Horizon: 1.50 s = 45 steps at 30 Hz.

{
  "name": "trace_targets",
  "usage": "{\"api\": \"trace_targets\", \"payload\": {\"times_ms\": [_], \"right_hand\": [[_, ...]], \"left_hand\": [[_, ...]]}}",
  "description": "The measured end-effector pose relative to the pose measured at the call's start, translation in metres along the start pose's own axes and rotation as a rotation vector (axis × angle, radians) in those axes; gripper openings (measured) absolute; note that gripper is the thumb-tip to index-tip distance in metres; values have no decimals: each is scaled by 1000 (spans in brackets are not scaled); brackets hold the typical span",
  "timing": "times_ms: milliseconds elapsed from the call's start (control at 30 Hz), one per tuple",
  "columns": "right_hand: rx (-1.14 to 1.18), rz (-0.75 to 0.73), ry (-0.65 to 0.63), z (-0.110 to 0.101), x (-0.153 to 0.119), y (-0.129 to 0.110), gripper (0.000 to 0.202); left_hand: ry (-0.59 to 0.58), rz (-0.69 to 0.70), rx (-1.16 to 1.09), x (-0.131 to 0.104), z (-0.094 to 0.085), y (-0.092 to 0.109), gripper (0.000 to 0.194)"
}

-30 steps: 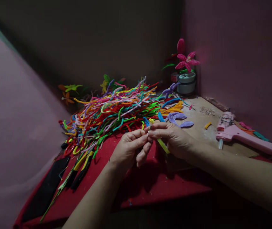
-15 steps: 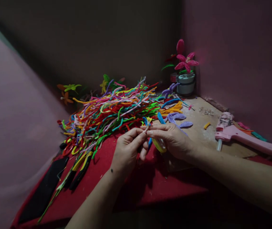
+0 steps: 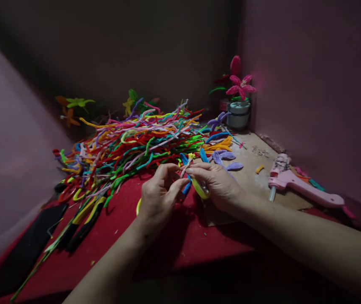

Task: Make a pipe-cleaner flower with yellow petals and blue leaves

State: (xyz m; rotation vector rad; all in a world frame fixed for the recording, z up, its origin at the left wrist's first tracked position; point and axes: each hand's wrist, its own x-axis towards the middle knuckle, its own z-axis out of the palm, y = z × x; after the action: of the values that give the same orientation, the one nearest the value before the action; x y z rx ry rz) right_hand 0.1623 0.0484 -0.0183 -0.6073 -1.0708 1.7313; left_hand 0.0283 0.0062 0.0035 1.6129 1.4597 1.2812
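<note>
Between my hands is a thin, pale pinkish flower stem (image 3: 185,167) with a small yellow tuft at its top. My right hand (image 3: 216,181) pinches it between thumb and fingers, and a yellow ring (image 3: 200,191), perhaps a tape roll, shows under that hand. My left hand (image 3: 160,190) has its curled fingers and thumb around the stem's lower end, the thumb a little apart from the index finger. Blue fuzzy petals (image 3: 187,185) show just behind the fingertips; whether they join the stem I cannot tell. Purple petals (image 3: 227,156) lie beyond my right hand.
A big heap of coloured pipe cleaners (image 3: 130,143) covers the back of the red cloth (image 3: 174,249). Yellow-black pliers (image 3: 87,219) and a black flat piece (image 3: 22,253) lie left. A pink glue gun (image 3: 300,185) rests on a board (image 3: 246,169) at right, near a potted pink flower (image 3: 240,88).
The view has shifted, so the things on the table appear farther left. My left thumb has come away from the index finger; my right hand still pinches the stem.
</note>
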Motion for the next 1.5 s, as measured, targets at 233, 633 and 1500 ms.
{"api": "trace_targets", "payload": {"times_ms": [233, 633, 1500], "right_hand": [[-190, -123, 69, 0, -1, 5, 10], [85, 137, -72, 0, 0, -2, 14], [-85, 10, -151, 0, -4, -8, 19]], "left_hand": [[117, 379, 383, -1, 0, -14, 11], [-147, -164, -216, 1, -1, 0, 11], [-114, -174, -213, 2, -7, 8, 12]]}}
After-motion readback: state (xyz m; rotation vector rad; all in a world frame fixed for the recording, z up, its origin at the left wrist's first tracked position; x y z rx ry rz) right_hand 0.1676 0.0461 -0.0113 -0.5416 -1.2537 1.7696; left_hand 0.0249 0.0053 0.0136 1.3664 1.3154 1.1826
